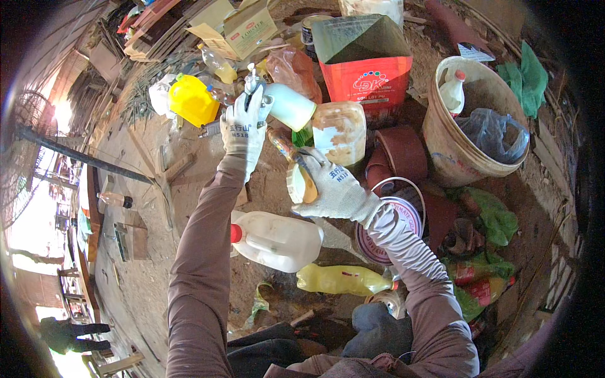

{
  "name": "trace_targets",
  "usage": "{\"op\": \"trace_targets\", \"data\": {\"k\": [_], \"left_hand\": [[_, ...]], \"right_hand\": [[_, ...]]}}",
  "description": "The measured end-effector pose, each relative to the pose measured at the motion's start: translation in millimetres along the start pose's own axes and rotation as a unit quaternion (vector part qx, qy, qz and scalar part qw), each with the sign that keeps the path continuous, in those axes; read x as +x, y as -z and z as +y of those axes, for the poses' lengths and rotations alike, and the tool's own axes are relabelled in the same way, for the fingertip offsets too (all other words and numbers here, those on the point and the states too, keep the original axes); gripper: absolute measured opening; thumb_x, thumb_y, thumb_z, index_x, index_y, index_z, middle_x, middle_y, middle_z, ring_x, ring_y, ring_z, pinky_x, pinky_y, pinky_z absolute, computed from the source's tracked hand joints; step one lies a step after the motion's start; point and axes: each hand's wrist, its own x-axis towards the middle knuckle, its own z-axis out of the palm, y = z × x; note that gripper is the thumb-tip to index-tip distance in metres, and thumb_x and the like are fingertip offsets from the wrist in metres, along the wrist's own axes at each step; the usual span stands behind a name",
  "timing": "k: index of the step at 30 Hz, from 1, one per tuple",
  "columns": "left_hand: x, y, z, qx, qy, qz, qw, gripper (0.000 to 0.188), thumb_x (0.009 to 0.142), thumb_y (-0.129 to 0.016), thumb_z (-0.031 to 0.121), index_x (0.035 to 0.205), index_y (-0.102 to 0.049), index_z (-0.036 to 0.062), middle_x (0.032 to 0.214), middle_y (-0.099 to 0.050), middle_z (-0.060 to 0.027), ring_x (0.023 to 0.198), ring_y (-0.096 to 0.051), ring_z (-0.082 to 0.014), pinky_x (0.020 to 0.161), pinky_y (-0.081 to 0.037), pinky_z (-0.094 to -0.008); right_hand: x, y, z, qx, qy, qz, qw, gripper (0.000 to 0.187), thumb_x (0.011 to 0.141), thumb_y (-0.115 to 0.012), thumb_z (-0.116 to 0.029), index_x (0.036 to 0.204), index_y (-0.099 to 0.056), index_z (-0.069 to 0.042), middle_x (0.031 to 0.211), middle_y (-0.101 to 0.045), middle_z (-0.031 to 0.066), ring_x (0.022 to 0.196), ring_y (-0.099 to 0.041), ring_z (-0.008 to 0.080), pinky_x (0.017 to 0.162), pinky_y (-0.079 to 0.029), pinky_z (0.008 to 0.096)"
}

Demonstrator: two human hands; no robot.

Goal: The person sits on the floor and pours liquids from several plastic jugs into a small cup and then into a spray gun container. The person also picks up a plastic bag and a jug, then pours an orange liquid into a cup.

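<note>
My left hand (pixel 244 129), in a white coated work glove, is closed around a silver paint spray gun (pixel 254 80). The gun's pale blue-white cup (pixel 292 107) sticks out to the right. Lower and to the right, my gloved right hand (pixel 331 186) grips what looks like a paintbrush (pixel 307 188), with a pale wooden part by the fingers and a stained end pointing up toward the gun. Just beyond this hand stands a stained white plastic jug (pixel 340 133). A white jug with a red cap (pixel 277 241) lies below both hands.
A red square bucket (pixel 365 82) stands ahead, with a large dirty bucket (pixel 435 135) holding a bottle at right. A yellow container (pixel 193 101) is far left. Near my right forearm are a round paint can (pixel 389 223) and a yellow bottle (pixel 343 280). A fan (pixel 82 157) stands left.
</note>
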Motion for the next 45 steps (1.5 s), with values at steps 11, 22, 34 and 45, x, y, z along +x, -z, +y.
{"op": "trace_targets", "data": {"k": [11,22,34,45], "left_hand": [[2,-4,-2,-0.026,-0.022,0.041,0.999,0.077,0.068,-0.075,0.007,0.141,-0.053,0.0177,0.117,-0.063,-0.0137,0.094,-0.062,-0.0355,0.083,-0.051,-0.0459],[-2,-9,-4,-0.002,0.001,0.025,1.000,0.072,0.073,-0.077,0.014,0.141,-0.055,0.0214,0.122,-0.061,-0.0092,0.096,-0.062,-0.0305,0.084,-0.050,-0.0447],[-21,-24,-9,-0.231,0.215,-0.058,0.947,0.080,0.072,-0.075,0.004,0.146,-0.044,0.0048,0.126,-0.063,-0.0176,0.114,-0.062,-0.0325,0.100,-0.048,-0.0407],[-69,-51,-33,-0.267,0.285,-0.049,0.919,0.084,0.072,-0.075,0.007,0.148,-0.041,0.0130,0.118,-0.059,-0.0162,0.102,-0.062,-0.0326,0.089,-0.051,-0.0426]], "right_hand": [[1,1,1,0.010,0.001,0.004,1.000,0.099,0.068,-0.086,-0.046,0.143,-0.040,0.001,0.144,-0.041,0.0237,0.128,-0.050,0.0418,0.107,-0.044,0.0452],[1,-1,3,0.007,0.000,0.002,1.000,0.099,0.067,-0.083,-0.050,0.139,-0.043,0.004,0.140,-0.045,0.0289,0.127,-0.051,0.0438,0.108,-0.043,0.0458],[3,-4,8,0.004,-0.002,-0.001,1.000,0.103,0.068,-0.081,-0.054,0.141,-0.040,0.006,0.144,-0.042,0.0307,0.131,-0.048,0.0445,0.110,-0.041,0.0469],[4,-8,9,-0.014,0.021,0.026,0.999,0.103,0.067,-0.083,-0.051,0.142,-0.038,0.004,0.144,-0.042,0.0277,0.129,-0.049,0.0433,0.107,-0.044,0.0474]]}}
